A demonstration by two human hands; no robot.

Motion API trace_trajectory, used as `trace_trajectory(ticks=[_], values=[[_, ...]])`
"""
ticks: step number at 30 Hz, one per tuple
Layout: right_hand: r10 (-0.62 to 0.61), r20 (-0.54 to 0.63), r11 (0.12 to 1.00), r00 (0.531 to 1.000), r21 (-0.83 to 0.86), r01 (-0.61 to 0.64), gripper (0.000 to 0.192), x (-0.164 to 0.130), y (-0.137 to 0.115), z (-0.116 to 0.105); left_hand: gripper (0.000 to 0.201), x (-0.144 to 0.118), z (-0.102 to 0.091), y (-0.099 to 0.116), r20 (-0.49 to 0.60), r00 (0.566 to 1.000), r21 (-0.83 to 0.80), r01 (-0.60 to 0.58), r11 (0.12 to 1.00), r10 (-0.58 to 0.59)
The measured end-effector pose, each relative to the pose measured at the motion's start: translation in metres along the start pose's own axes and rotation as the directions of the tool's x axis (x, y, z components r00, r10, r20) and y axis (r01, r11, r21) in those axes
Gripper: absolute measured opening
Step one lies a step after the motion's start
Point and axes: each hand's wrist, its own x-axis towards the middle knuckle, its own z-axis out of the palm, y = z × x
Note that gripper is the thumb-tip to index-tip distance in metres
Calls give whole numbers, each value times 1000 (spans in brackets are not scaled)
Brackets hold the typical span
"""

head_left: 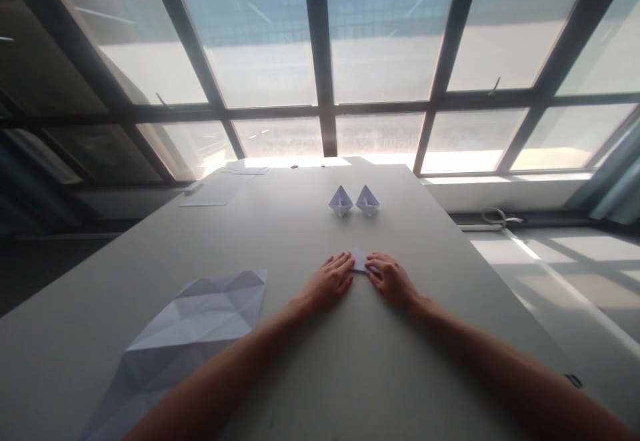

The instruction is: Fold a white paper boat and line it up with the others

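A small folded piece of white paper [359,259] lies flat on the grey table [300,227] between my two hands. My left hand [327,282] rests palm down, its fingertips touching the paper's left edge. My right hand [393,279] presses on the paper's right side with its fingers. Farther back stand two finished white paper boats, the left one [341,200] and the right one [367,199], side by side.
A large creased white sheet [185,334] lies flat at the near left. More flat sheets [217,191] sit at the far left corner. Beyond the table is a wide window with dark frames; a white sill and a cable [495,217] are at right.
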Motion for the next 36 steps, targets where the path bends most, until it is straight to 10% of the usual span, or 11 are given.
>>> trace_trajectory(ticks=[36], values=[[-10,5,997,1000,74,10,22,2,-5,-1,32,-1,-26,20,-79,994,-4,77,997,-77]])
